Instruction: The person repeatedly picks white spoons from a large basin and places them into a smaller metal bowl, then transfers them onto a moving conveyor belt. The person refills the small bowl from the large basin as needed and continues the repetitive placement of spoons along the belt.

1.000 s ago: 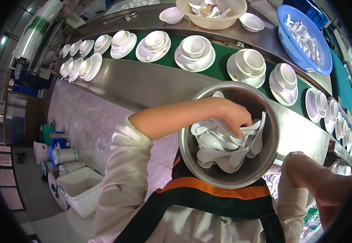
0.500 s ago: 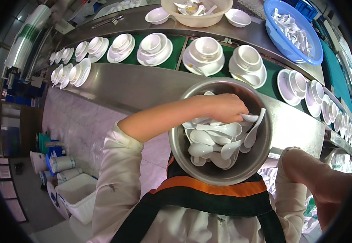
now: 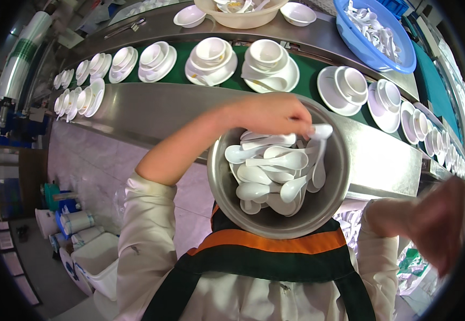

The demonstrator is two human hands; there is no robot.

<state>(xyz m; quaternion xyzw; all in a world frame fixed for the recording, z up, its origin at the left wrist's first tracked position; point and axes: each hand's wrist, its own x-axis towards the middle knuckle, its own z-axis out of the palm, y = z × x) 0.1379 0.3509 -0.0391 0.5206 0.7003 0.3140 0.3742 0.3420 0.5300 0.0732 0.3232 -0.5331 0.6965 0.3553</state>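
Observation:
A steel bowl (image 3: 335, 206) stands against my apron, heaped with white soup spoons (image 3: 264, 174). Over its far rim reaches my left hand (image 3: 280, 115), fingers pinched on the handle of a white soup spoon (image 3: 321, 131) whose bowl points right. Off to the right, beside the steel ledge, my right hand (image 3: 442, 222) is smeared by motion, so its fingers cannot be read. Beyond the bowl, plates with stacked bowls ride a green belt (image 3: 181, 72). Spoons lie on the two nearest stacks left of centre, such as the plate (image 3: 291, 75); none shows on the plate (image 3: 328, 99) to their right.
A blue basin (image 3: 350, 45) of spoons stands far right on the upper steel shelf. A cream basin (image 3: 232, 18) sits between two small bowls (image 3: 189, 17) at the back. White tubs (image 3: 98, 251) are on the floor at left.
The dish stacks have shifted left along the belt. My left hand has lifted a spoon slightly up from the heap. My right hand has moved up and blurred.

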